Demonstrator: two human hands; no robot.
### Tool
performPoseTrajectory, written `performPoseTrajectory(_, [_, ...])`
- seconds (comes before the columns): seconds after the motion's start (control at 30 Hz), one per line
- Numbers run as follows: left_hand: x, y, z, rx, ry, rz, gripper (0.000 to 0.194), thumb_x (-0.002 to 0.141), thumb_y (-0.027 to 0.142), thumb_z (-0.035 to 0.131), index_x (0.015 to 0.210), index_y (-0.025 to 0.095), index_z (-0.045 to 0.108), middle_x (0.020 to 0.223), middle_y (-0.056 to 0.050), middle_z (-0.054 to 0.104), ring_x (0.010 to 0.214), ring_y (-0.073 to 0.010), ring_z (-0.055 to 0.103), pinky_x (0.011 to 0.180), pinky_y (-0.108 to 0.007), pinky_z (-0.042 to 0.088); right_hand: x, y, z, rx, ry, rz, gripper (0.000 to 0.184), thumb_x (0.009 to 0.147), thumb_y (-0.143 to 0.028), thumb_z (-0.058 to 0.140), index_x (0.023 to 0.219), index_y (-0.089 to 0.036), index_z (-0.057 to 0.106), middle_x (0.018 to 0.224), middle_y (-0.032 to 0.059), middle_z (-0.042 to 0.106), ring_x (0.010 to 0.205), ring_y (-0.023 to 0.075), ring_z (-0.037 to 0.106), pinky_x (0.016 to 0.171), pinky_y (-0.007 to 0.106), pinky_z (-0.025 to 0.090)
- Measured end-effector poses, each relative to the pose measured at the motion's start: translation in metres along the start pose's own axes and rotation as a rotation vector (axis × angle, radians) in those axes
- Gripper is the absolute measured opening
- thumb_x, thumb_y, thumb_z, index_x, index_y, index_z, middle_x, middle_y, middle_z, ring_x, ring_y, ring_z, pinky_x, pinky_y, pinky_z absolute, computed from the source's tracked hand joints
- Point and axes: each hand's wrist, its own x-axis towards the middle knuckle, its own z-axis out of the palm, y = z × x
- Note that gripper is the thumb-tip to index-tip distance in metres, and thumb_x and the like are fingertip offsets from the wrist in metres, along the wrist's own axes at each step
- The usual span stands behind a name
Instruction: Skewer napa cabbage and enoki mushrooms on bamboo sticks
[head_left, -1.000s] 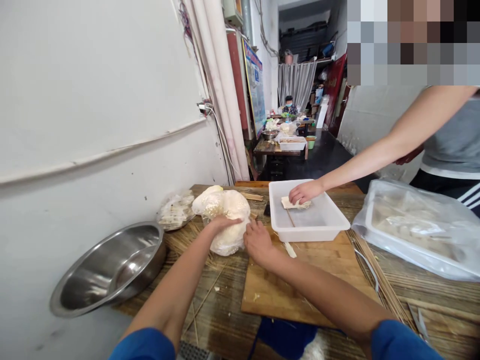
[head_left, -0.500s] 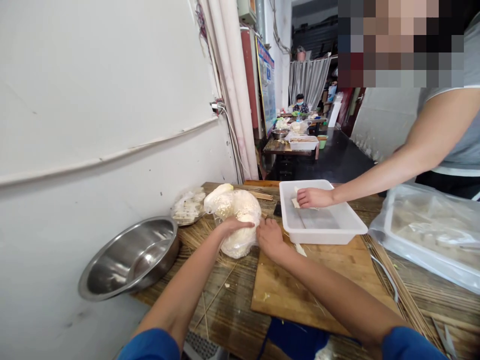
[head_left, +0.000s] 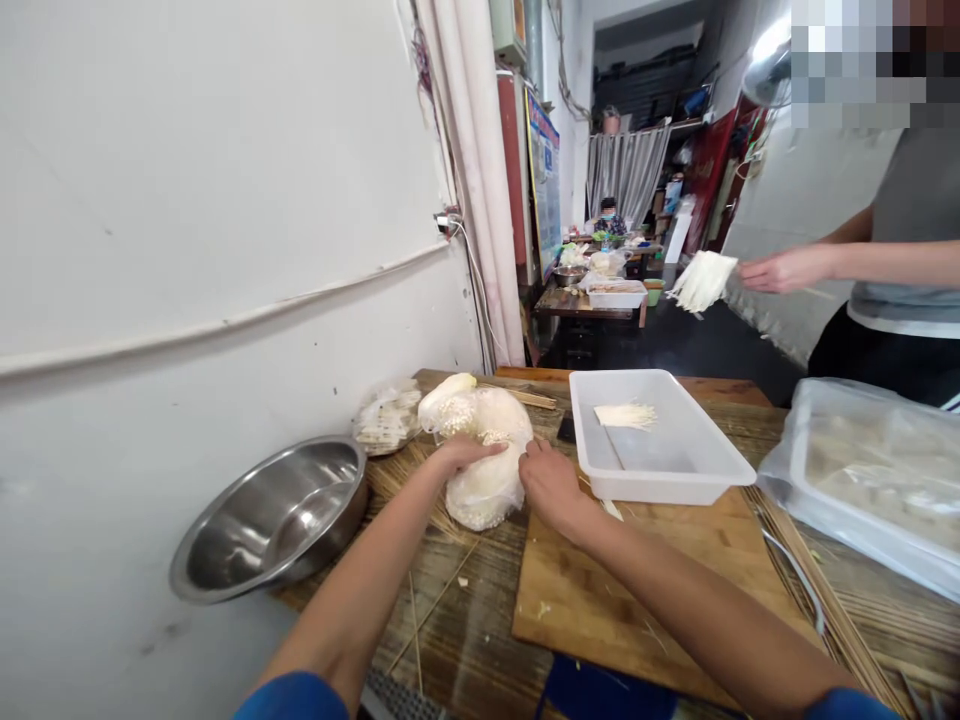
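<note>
A clear plastic bag of enoki mushrooms (head_left: 484,502) lies on the wooden table, left of the cutting board (head_left: 555,600). My left hand (head_left: 466,456) grips its left side, with the thumb stretched across the top and the other fingers mostly hidden. At the right edge, my right hand (head_left: 553,485) has its fingers curled against the plastic; the fingertips are partly hidden. More pale enoki (head_left: 456,412) shows behind my hands. On the board's far part stands a white plastic tub (head_left: 667,488), holding a flat enoki bundle (head_left: 624,415) on a thin stick.
A steel basin (head_left: 274,520) stands at the left by the wall. A plastic-covered tray (head_left: 877,470) is at the right, with bamboo sticks (head_left: 817,590) beside it. Across the table, a co-worker's hand (head_left: 784,270) holds a fanned enoki bundle (head_left: 703,280).
The co-worker's hand has left the tub and risen to the right with an enoki bundle. Another bundle now shows in the tub. My hands stay on the bag; the view has shifted slightly.
</note>
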Motion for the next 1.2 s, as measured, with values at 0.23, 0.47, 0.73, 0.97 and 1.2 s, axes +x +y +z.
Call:
performPoseTrajectory(0.23, [-0.012,-0.003,-0.059,0.212,0.074,0.058,0.043,0.07,0.052,0.063,0.051,0.014,0.064,0.051,-0.008,0.062,0.069,-0.0263,0.065,0.064,-0.03,0.047,-0.009,-0.006,-0.039,0.023,0.038,-0.1,0.023,0.084,-0.004,0.047,0.096,-0.008,0.065,0.099,0.016,0.06,0.093,0.0254,0.055,0.069,0.032,0.047])
performPoseTrajectory(0.47, [-0.013,0.014,-0.028,0.134,0.176,0.265,0.025,0.089,0.035,0.054,0.099,0.014,0.063,0.103,-0.007,0.066,0.096,-0.019,0.061,0.089,-0.041,0.048,-0.006,-0.017,-0.029,0.047,0.115,-0.131,0.022,0.085,-0.003,0.046,0.097,-0.009,0.064,0.097,0.0145,0.06,0.092,0.023,0.055,0.078,0.032,0.045])
performPoseTrajectory(0.73, [0.004,0.022,-0.041,0.031,0.329,0.388,0.061,0.086,0.004,0.038,0.144,0.019,0.027,0.133,-0.011,0.054,0.099,-0.0142,0.064,0.087,-0.027,0.05,-0.014,-0.013,-0.023,0.076,0.161,-0.152,0.019,0.086,-0.006,0.046,0.091,-0.011,0.065,0.095,0.0119,0.061,0.091,0.0221,0.053,0.076,0.031,0.043])
performPoseTrajectory(0.97, [0.019,0.025,-0.053,0.208,0.294,0.392,0.027,0.086,0.026,0.058,0.11,0.014,0.061,0.113,-0.009,0.064,0.101,-0.0209,0.061,0.091,-0.041,0.048,-0.018,0.003,-0.026,0.07,0.129,-0.068,0.02,0.088,-0.008,0.046,0.084,-0.012,0.065,0.089,0.0099,0.063,0.088,0.0206,0.055,0.074,0.028,0.04])
performPoseTrajectory(1.2, [0.03,0.019,-0.03,0.414,0.196,0.461,0.025,0.089,0.032,0.055,0.108,0.015,0.061,0.117,-0.009,0.06,0.106,-0.0214,0.057,0.093,-0.045,0.046,-0.027,0.012,-0.019,0.059,0.108,-0.088,0.02,0.085,-0.006,0.045,0.081,-0.013,0.064,0.088,0.0078,0.062,0.088,0.0195,0.055,0.075,0.026,0.039])
